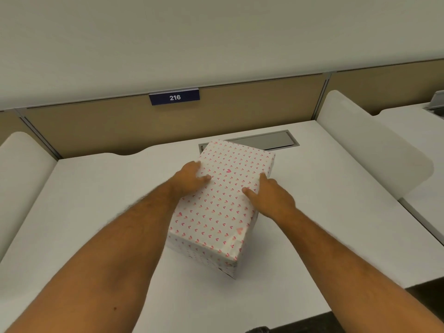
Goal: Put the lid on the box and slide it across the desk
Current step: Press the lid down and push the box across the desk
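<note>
While both hands press on it, the scene reads as follows.

Box: white box (217, 207) patterned with small pink hearts, standing on the desk near its middle, turned at an angle so that 1 near corner points toward the person.

Lid: lid (230, 179) already seated on the box, covering the whole top; its far end overlaps the near edge of the grey panel.

Left hand: left hand (189, 176) laid against the upper left edge of the lid, fingers spread a little and curled over the edge, thumb resting on the top face. It presses on the box rather than closing around it.

Right hand: right hand (271, 195) laid against the right edge of the lid, forefinger stretched forward along the edge, thumb flat on the top face. The other fingers go down the right side, hidden from the camera.

Desk: white desk (96, 212), with the box as the only loose thing on it.

Grey panel: grey panel (271, 139) set flush in the desk surface near the back, partly hidden by the far end of the box.

Partition: tan partition (108, 126) along the back of the desk, carrying a dark blue sign (174, 97) that reads 216.

Side dividers: white rounded divider (367, 145) on the right and another on the left (21, 164), both upright at the ends of the desk.
</note>
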`<action>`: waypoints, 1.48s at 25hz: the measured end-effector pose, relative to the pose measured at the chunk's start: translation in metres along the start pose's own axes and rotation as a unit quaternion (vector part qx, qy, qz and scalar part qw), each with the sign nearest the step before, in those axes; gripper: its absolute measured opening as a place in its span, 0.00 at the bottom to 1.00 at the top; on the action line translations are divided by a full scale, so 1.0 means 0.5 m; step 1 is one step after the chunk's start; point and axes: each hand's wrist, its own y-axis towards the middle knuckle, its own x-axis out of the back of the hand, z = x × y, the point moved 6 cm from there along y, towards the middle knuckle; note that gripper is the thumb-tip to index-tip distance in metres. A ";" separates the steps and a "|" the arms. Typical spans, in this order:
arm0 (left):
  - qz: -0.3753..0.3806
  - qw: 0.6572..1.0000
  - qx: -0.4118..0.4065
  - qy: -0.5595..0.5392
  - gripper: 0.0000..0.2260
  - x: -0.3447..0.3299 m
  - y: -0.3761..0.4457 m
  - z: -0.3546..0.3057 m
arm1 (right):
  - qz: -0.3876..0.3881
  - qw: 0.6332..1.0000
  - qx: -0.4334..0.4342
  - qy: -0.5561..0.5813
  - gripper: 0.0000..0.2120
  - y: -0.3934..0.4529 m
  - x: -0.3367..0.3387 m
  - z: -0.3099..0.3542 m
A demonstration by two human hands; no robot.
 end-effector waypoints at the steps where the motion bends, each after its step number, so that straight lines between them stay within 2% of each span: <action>1: 0.001 1.000 0.002 0.029 0.39 -0.019 -0.001 0.002 | 0.002 1.000 0.001 -0.029 0.42 0.009 -0.003 -0.004; 5: -0.010 0.998 0.001 0.057 0.41 -0.035 0.004 0.020 | -0.002 0.999 0.016 -0.037 0.28 0.039 -0.008 -0.010; 7: -0.020 0.998 -0.009 0.062 0.41 -0.037 0.006 0.024 | -0.004 0.999 0.014 -0.037 0.26 0.049 0.000 -0.013; 13: -0.083 0.991 -0.039 0.096 0.42 -0.048 0.000 0.031 | -0.007 0.999 0.027 -0.016 0.32 0.050 -0.014 -0.021; 18: -0.078 0.993 -0.028 0.086 0.42 -0.045 0.004 0.032 | 0.013 0.998 0.037 -0.043 0.43 0.033 -0.044 -0.024; 21: -0.070 0.993 -0.011 0.094 0.42 -0.044 -0.001 0.026 | 0.025 0.998 0.039 -0.033 0.43 0.019 -0.072 -0.037; 28: -0.112 0.989 0.021 0.095 0.42 -0.043 -0.009 0.023 | 0.032 0.997 0.067 -0.028 0.44 0.035 -0.079 -0.049; 30: -0.115 0.989 0.017 0.087 0.42 -0.040 -0.008 0.027 | 0.048 0.997 0.068 0.006 0.44 0.036 -0.086 -0.046; 33: -0.110 0.991 0.011 0.071 0.42 -0.040 -0.006 0.031 | 0.063 0.988 0.056 0.131 0.47 0.033 -0.101 -0.038; 37: -0.094 0.995 0.021 0.014 0.41 -0.029 -0.007 0.058 | 0.045 0.967 0.022 0.248 0.48 0.028 -0.111 -0.017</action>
